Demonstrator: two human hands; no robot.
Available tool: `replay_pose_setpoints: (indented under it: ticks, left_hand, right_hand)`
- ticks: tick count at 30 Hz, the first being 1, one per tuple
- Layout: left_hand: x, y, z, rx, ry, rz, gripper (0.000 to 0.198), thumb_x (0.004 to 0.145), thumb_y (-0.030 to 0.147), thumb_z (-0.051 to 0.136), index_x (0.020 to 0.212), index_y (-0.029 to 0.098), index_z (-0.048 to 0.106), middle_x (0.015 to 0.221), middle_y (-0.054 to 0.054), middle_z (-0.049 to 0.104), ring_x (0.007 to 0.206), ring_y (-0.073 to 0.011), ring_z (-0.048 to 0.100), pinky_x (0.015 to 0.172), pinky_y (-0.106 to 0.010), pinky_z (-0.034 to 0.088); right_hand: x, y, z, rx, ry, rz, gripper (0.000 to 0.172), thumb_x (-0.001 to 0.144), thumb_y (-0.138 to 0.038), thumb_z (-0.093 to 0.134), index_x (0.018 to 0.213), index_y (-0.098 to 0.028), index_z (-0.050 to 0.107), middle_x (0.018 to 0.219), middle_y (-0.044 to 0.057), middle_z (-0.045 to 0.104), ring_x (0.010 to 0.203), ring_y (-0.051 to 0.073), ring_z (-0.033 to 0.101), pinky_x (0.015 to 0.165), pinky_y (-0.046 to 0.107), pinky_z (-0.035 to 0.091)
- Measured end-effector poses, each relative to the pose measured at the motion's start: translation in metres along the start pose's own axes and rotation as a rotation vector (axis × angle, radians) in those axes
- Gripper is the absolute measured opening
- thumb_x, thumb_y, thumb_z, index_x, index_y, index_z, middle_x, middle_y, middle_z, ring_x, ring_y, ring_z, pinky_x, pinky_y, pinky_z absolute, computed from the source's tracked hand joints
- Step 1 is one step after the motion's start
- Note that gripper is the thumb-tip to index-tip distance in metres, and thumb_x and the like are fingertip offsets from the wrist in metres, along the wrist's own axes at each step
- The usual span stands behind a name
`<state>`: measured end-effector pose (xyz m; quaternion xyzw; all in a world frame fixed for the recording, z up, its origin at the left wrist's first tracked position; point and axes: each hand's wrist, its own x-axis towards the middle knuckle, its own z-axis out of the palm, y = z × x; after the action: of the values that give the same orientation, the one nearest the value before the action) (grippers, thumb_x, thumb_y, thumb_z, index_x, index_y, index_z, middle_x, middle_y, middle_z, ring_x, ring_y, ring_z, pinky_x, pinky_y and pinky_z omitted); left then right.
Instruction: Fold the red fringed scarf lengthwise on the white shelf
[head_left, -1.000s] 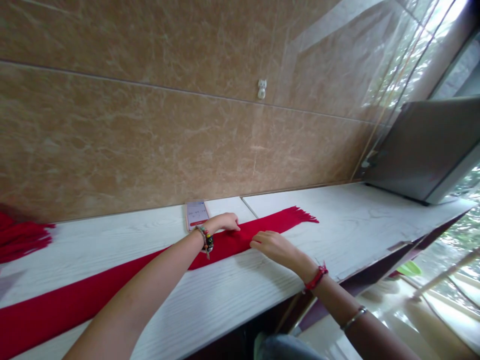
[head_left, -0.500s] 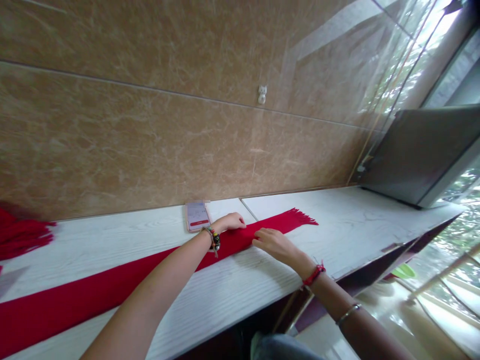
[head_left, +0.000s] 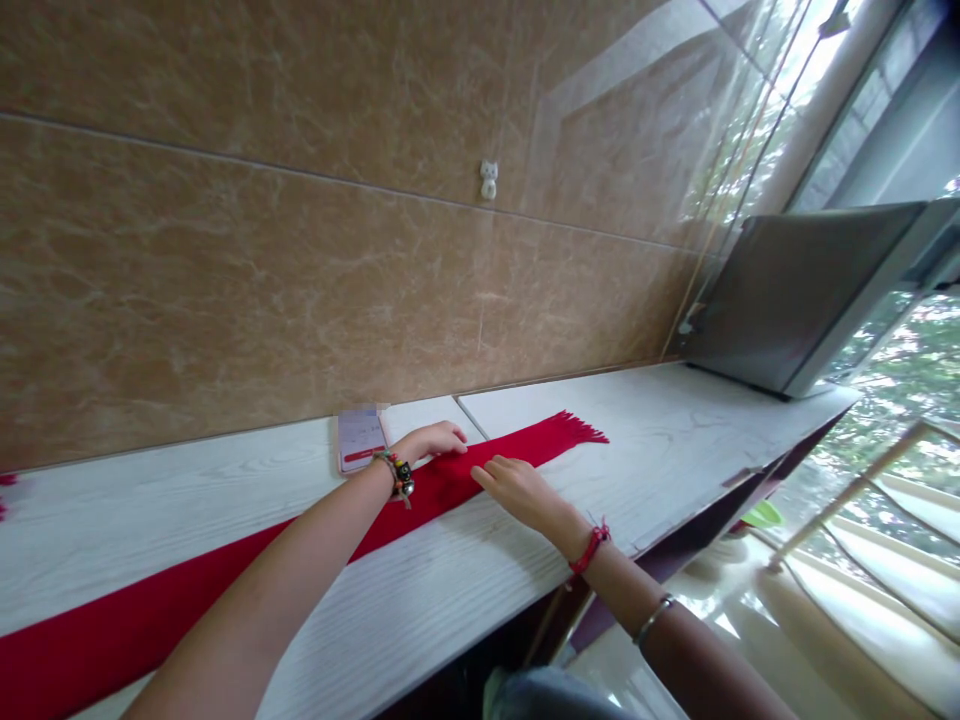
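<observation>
A long red scarf (head_left: pixel 187 590) lies flat across the white counter, its fringed end pointing right. My left hand (head_left: pixel 435 440), with a beaded bracelet at the wrist, rests at the scarf's far edge with its fingers curled against the cloth; whether they pinch it is hidden. My right hand (head_left: pixel 517 485) lies over the near edge of the scarf, its fingers extended and slightly bent. The scarf runs between both hands and passes under my left forearm.
A phone (head_left: pixel 360 440) lies by the wall behind my left wrist. A grey appliance (head_left: pixel 802 300) stands at the counter's right end. Red fringe (head_left: pixel 6 495) shows at the far left. The white counter (head_left: pixel 637 430) has its front edge near my body.
The view has turned rightward, so the scarf, phone and hands appear further left. Both hands keep nearly the same places on the scarf. Most of the red fringe at far left has left the view.
</observation>
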<state>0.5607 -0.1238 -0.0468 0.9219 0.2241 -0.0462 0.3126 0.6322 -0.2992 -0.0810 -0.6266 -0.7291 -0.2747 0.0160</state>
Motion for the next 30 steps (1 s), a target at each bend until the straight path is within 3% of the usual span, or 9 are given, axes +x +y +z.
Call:
replay_pose_setpoints:
  ticks: [9, 13, 18, 21, 26, 30]
  left_hand:
    - [-0.053, -0.015, -0.02, -0.175, -0.164, -0.055, 0.045, 0.062, 0.024, 0.053, 0.107, 0.015, 0.057, 0.069, 0.001, 0.058, 0.059, -0.0106, 0.048, 0.051, -0.019, 0.035]
    - [-0.065, -0.019, -0.022, -0.299, -0.146, -0.027, 0.048, 0.062, 0.028, 0.058, 0.108, 0.015, 0.056, 0.074, 0.0, 0.058, 0.062, -0.0105, 0.048, 0.053, -0.019, 0.035]
    - [-0.048, -0.01, -0.015, -0.354, -0.051, 0.009, 0.051, 0.063, 0.023, 0.058, 0.113, 0.014, 0.053, 0.075, -0.001, 0.061, 0.064, -0.012, 0.051, 0.054, -0.02, 0.036]
    - [-0.031, -0.001, -0.009, -0.332, -0.034, -0.004, 0.042, 0.064, 0.019, 0.057, 0.106, 0.013, 0.058, 0.075, -0.001, 0.062, 0.064, -0.0128, 0.053, 0.054, -0.02, 0.037]
    - [-0.008, 0.017, 0.004, -0.262, -0.023, -0.039, 0.018, 0.072, 0.016, 0.057, 0.088, 0.01, 0.062, 0.07, -0.001, 0.062, 0.066, -0.014, 0.055, 0.058, -0.022, 0.04]
    - [0.008, 0.029, 0.015, -0.212, -0.038, -0.075, 0.022, 0.083, 0.026, 0.054, 0.099, 0.011, 0.057, 0.094, -0.005, 0.059, 0.081, -0.0171, 0.057, 0.07, -0.031, 0.047]
  right_hand:
    - [0.006, -0.03, -0.026, 0.006, 0.028, -0.037, 0.011, 0.085, -0.011, 0.042, 0.083, -0.015, 0.052, 0.073, 0.004, 0.056, 0.064, 0.016, 0.05, 0.054, 0.028, 0.033]
    - [0.011, -0.037, -0.032, 0.028, -0.012, 0.012, 0.011, 0.085, -0.012, 0.043, 0.084, -0.015, 0.054, 0.075, 0.005, 0.057, 0.068, 0.016, 0.051, 0.058, 0.027, 0.035]
    - [0.008, -0.02, -0.021, 0.054, -0.132, 0.247, 0.013, 0.083, -0.013, 0.045, 0.088, -0.016, 0.056, 0.084, 0.007, 0.06, 0.079, 0.019, 0.054, 0.066, 0.028, 0.038]
    - [0.003, -0.008, -0.013, 0.051, -0.217, 0.334, 0.015, 0.083, -0.012, 0.044, 0.087, -0.015, 0.058, 0.085, 0.008, 0.06, 0.082, 0.019, 0.054, 0.067, 0.027, 0.039]
    - [-0.005, 0.001, -0.008, 0.012, -0.232, 0.367, 0.017, 0.082, -0.01, 0.043, 0.086, -0.013, 0.059, 0.08, 0.009, 0.061, 0.077, 0.021, 0.057, 0.064, 0.028, 0.04]
    - [-0.008, 0.001, -0.007, 0.008, -0.231, 0.351, 0.018, 0.083, -0.011, 0.042, 0.086, -0.015, 0.06, 0.079, 0.008, 0.061, 0.077, 0.02, 0.057, 0.063, 0.028, 0.04]
